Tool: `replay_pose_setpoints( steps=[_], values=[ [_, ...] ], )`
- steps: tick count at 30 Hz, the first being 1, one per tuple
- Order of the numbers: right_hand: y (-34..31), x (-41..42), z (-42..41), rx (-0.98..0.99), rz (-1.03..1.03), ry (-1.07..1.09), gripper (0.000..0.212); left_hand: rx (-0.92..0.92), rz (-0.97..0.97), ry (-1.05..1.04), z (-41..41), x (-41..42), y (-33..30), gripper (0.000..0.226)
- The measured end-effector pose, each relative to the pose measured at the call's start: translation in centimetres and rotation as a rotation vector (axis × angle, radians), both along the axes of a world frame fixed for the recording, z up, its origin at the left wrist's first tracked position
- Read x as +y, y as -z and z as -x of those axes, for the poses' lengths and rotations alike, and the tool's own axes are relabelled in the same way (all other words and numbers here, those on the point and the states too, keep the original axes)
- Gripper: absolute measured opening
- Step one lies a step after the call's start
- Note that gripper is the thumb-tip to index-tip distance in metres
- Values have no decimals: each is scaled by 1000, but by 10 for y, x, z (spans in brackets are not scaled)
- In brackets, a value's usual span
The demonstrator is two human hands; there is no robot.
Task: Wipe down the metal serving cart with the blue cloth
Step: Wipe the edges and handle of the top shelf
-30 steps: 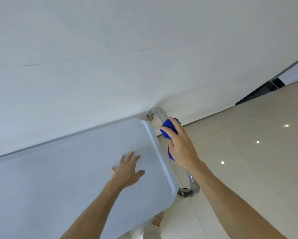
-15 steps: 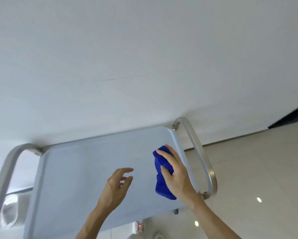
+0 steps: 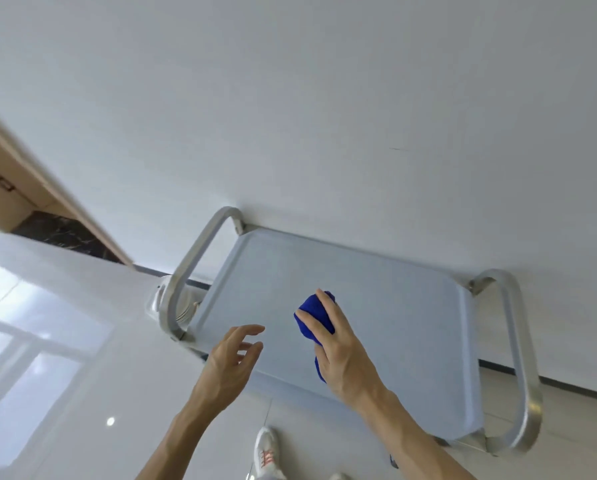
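The metal serving cart [image 3: 394, 306] stands against a white wall, its flat pale top tilted across the view, with a curved metal handle at the left end [image 3: 189, 271] and another at the right end [image 3: 522, 358]. My right hand [image 3: 342, 351] is shut on the bunched blue cloth [image 3: 312, 315] and presses it on the middle of the cart top. My left hand [image 3: 231, 358] hovers over the near left edge of the top, fingers apart and curled, holding nothing.
A glossy pale tiled floor [image 3: 65, 375] lies to the left and below. A white shoe [image 3: 267, 452] shows at the bottom by the cart's near edge. A wooden door frame [image 3: 48, 199] is at the far left. A white round object [image 3: 158, 299] sits behind the left handle.
My right hand has slid the blue cloth from the right handle and right end to the middle of the top. My left hand has lifted off the surface. The view has swung left.
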State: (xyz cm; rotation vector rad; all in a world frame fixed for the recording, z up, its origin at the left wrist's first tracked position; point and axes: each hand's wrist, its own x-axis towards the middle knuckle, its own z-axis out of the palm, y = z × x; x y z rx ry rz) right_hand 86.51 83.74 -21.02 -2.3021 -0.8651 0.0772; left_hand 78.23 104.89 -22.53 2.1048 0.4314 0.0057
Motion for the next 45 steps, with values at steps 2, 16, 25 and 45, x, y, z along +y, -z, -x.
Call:
replay_pose_setpoints(
  steps=[2,16,25,45],
  values=[
    [2,20,1,5,-2,-30,57,-26,6,-59,6,19,-5,24],
    [17,211,-50,165,-113,123,57,-194,40,-63,-35,202,-13,31],
    [18,360,-113,230,39,33,47,-201,108,-70,-64,298,-8,25],
    [67,293,-115,545,-6,295,48,110,-231,151,-159,239,47,70]
  ],
)
